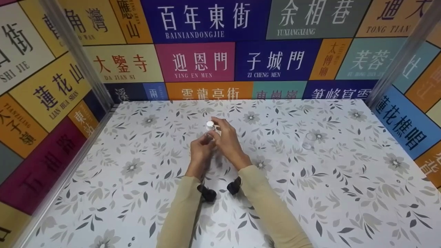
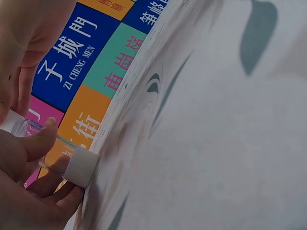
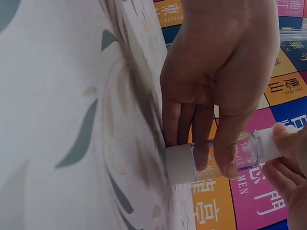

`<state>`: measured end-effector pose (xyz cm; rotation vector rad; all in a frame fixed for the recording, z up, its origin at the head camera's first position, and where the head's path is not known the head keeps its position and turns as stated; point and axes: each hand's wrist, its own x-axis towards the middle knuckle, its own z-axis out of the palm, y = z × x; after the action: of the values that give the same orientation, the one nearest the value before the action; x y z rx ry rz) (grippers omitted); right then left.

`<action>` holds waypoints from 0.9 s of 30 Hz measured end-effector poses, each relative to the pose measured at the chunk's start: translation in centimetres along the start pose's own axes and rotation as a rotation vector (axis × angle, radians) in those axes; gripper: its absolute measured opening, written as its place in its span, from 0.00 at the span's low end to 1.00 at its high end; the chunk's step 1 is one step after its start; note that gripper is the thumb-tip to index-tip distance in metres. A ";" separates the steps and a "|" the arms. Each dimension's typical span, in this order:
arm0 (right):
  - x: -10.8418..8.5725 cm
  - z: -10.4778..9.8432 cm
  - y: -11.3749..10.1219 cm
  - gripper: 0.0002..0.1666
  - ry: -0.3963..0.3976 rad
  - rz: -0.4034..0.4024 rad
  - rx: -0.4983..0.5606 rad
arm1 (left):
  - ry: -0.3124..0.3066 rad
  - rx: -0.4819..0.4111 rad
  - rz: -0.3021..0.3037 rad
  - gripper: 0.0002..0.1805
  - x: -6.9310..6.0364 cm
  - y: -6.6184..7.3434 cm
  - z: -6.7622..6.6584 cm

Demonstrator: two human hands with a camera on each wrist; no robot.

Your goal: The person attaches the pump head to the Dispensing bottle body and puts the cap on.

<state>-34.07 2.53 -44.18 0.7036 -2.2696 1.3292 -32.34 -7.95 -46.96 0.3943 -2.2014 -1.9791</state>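
"Two grips at once: what does each have?"

"With my left hand point(image 1: 201, 151) I grasp the clear body of a small bottle point(image 3: 245, 149), low down near its white end point(image 3: 180, 164); with my right hand point(image 1: 227, 139) I pinch the white cap point(image 1: 210, 123) at the top."

"And where is it?"

"In front of me, roughly upright, that end right at the bench point(image 1: 172, 115), though I can't tell whether it touches. Well apart on my right stands a clear cup point(image 1: 309, 141), which neither hand touches."

"Which step is this?"

"Working the cap, I judge; tightening or loosening, I can't tell."

"And the next move?"

"It calls for a firm hold on the body so it won't spin, and a light twist at the cap without tipping the bottle."
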 end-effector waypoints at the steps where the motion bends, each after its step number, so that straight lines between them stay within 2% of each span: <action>1: 0.0 0.0 0.0 0.26 0.005 -0.004 0.002 | -0.001 -0.004 -0.005 0.24 0.0 0.0 0.0; 5: 0.2 -0.1 -0.2 0.28 -0.004 -0.014 -0.009 | 0.007 0.014 0.002 0.24 0.0 0.0 0.0; 10: 0.1 0.0 -0.3 0.26 -0.063 0.002 -0.031 | 0.019 0.040 0.011 0.21 0.1 0.0 0.0; 18: 0.0 0.1 -0.1 0.24 -0.044 0.015 -0.023 | 0.016 0.019 0.045 0.24 0.0 -0.2 0.0; 27: 0.1 -0.3 -0.3 0.31 -0.080 0.060 -0.043 | 0.014 0.051 0.031 0.23 0.1 -0.2 0.0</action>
<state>-33.97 2.67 -43.76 0.6913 -2.3928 1.2966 -32.42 -8.05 -47.17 0.3765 -2.2396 -1.9020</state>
